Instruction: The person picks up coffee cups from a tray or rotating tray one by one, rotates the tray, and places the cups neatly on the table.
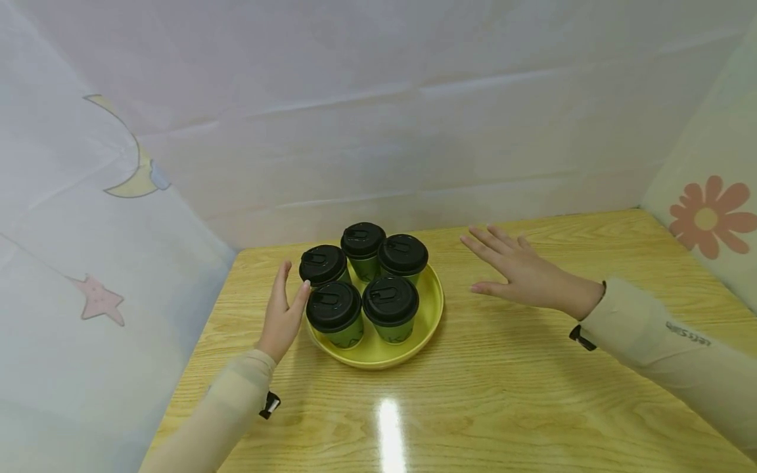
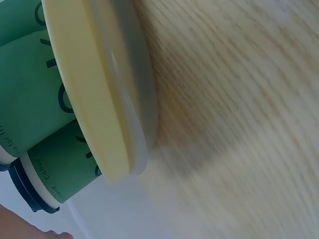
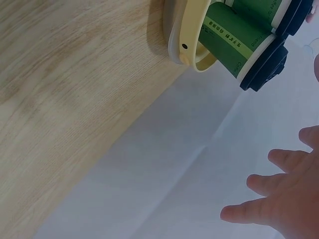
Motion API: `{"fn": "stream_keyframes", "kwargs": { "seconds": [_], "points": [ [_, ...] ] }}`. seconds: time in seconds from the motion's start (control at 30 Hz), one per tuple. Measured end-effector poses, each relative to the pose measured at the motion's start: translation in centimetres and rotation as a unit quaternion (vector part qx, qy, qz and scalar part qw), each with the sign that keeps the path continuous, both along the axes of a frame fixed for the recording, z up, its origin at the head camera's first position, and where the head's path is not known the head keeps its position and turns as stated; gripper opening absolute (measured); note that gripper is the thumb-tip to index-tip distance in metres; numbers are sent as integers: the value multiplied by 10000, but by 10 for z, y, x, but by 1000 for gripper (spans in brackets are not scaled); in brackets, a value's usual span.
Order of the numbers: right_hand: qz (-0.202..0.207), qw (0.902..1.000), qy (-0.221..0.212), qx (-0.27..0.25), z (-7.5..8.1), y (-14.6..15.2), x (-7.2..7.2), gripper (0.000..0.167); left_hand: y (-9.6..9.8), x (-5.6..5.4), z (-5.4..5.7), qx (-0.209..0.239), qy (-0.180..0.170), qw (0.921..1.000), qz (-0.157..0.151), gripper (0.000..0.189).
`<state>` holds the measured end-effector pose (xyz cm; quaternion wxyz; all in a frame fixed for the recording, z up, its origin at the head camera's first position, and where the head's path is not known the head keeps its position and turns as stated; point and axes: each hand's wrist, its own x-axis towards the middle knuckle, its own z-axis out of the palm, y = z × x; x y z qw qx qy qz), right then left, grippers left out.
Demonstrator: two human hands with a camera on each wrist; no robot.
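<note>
Several green paper coffee cups [image 1: 395,332] with black lids [image 1: 391,300] stand upright, grouped on a round yellow tray [image 1: 436,309]. At the tray's left side is my left hand [image 1: 282,322], fingers extended and thumb apart, its thumb tip right at the lid of the nearest left cup [image 1: 345,336]. Off to the right of the tray, my right hand [image 1: 520,272] hovers over the table with fingers spread, holding nothing. In the right wrist view its fingers [image 3: 271,184] are straight, well apart from the cups [image 3: 232,40]. Lettering shows on the cups [image 2: 35,89] in the left wrist view.
The wooden table [image 1: 473,394] runs back to a pale cloth wall [image 1: 414,131]. Another wall [image 1: 71,263], with a moon and a star, stands at the left; one with a flower [image 1: 706,218] stands at the right.
</note>
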<state>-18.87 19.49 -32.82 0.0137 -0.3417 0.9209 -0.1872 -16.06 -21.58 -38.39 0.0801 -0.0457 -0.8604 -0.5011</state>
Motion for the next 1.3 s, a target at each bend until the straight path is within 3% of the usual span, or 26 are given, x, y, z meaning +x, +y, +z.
{"fn": "stream_keyframes", "kwargs": {
  "seconds": [0.47,0.7,1.03,1.3],
  "points": [
    [-58,9999,-56,-100,-4,-2,2,81,-4,9,-24,269,-268,9988,321,67],
    [-44,9999,-133,-87,-4,-5,2,80,-2,12,-33,365,-371,9982,292,64],
    [-23,9991,-285,-302,-11,-9,5,80,2,12,-42,486,-869,9945,313,61],
    [204,9982,113,-556,-19,-16,6,80,6,6,-46,552,-1146,9912,368,64]
  ]
}}
